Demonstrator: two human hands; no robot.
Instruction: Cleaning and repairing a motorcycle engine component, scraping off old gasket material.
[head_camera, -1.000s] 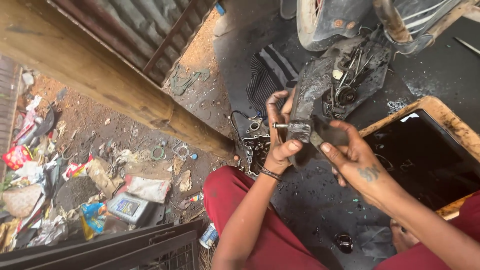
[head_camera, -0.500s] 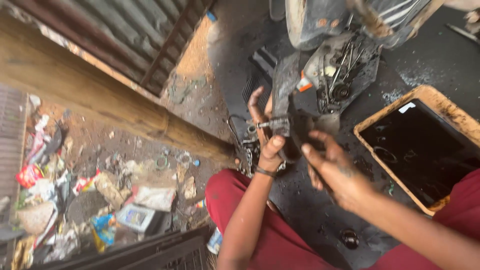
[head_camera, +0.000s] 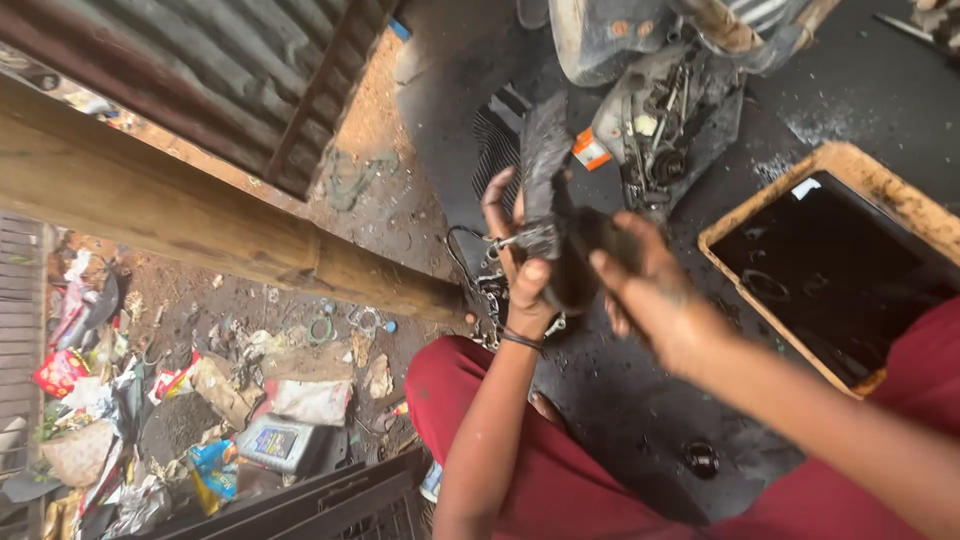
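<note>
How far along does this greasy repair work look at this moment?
Done: a black grimy part is off the machine, whose insides are exposed. In hand: the left hand and right hand hold that part together. Left: the machine lies open, and loose metal bits sit on the ground.

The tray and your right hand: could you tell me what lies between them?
Only bare, oil-stained floor lies between the tray and the right hand, in the head view.
</note>
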